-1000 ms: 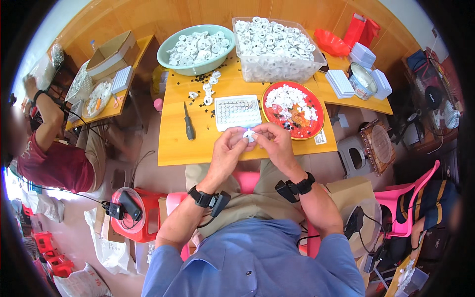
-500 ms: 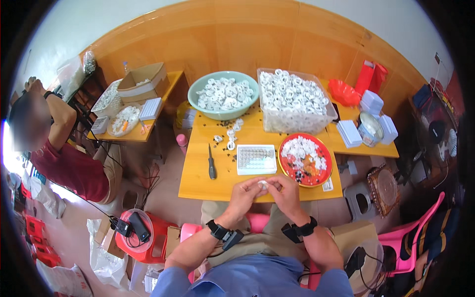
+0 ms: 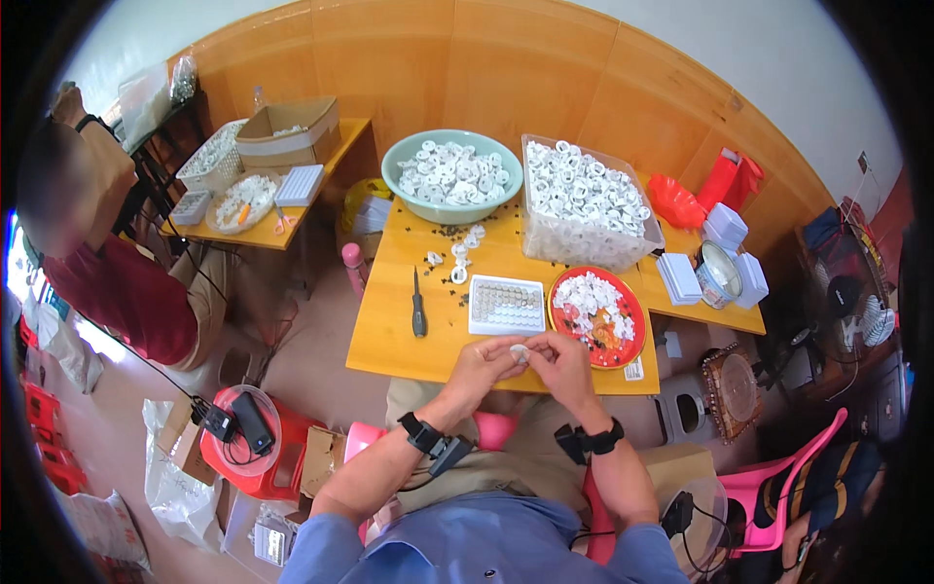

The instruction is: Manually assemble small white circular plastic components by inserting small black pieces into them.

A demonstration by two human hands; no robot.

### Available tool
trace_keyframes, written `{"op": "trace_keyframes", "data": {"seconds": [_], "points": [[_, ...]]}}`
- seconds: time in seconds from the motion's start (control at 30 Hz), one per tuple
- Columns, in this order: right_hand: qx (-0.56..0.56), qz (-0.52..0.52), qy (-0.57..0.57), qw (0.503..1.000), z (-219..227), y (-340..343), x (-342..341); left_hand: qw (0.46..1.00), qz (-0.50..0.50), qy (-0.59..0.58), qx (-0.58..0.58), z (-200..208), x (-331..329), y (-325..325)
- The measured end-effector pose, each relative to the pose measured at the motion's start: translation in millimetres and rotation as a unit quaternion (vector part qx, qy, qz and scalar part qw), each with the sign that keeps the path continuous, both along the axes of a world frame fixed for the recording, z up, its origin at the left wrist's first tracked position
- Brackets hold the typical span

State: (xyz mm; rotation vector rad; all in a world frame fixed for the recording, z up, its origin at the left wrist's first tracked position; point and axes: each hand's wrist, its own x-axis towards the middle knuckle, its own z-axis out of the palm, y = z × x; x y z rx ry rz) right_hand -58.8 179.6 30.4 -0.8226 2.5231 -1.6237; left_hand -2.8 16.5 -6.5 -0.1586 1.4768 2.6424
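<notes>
Both of my hands meet just over the table's front edge, fingers closed in a pinch. Between the fingertips of my left hand (image 3: pixel 483 370) and my right hand (image 3: pixel 564 368) is a small round white plastic part (image 3: pixel 520 353), partly covered by the fingers. Right beyond them lies a white tray (image 3: pixel 507 305) with rows of small round metallic pieces. To its right is a red round tray (image 3: pixel 639 343) of small white parts, with some orange and black pieces. A screwdriver (image 3: pixel 418 310) with a dark handle lies at the left.
A green basin (image 3: pixel 452 207) and a clear plastic bin (image 3: pixel 584 243), both heaped with white parts, stand at the back of the table (image 3: pixel 389 346). Loose white rings (image 3: pixel 459 274) and tiny black bits lie nearby. Another person (image 3: pixel 136 302) sits at the left.
The whole view has shifted and tilted slightly. My hands stay together around the white part, with the fingers slightly repositioned and more of it showing.
</notes>
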Motion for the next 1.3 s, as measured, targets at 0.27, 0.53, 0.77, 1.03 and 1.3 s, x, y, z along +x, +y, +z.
{"op": "trace_keyframes", "data": {"seconds": [0.27,0.53,0.77,1.03,1.3], "points": [[0.257,0.112,0.040,0.959,75,-27,-69,0.998,0.032,-0.053,0.035,-9,-5,-12],[-0.027,-0.056,0.062,0.996,116,-78,-134,0.996,0.030,-0.058,0.055,-18,-5,-8],[0.324,-0.060,0.157,0.931,65,-6,-161,0.997,0.019,-0.044,0.055,-35,-13,-12],[0.380,-0.046,0.108,0.918,19,39,-160,0.998,0.013,-0.030,0.050,-18,-8,-13],[0.404,-0.048,0.108,0.907,15,40,-152,0.998,0.010,-0.035,0.060,-22,-9,-13]]}}
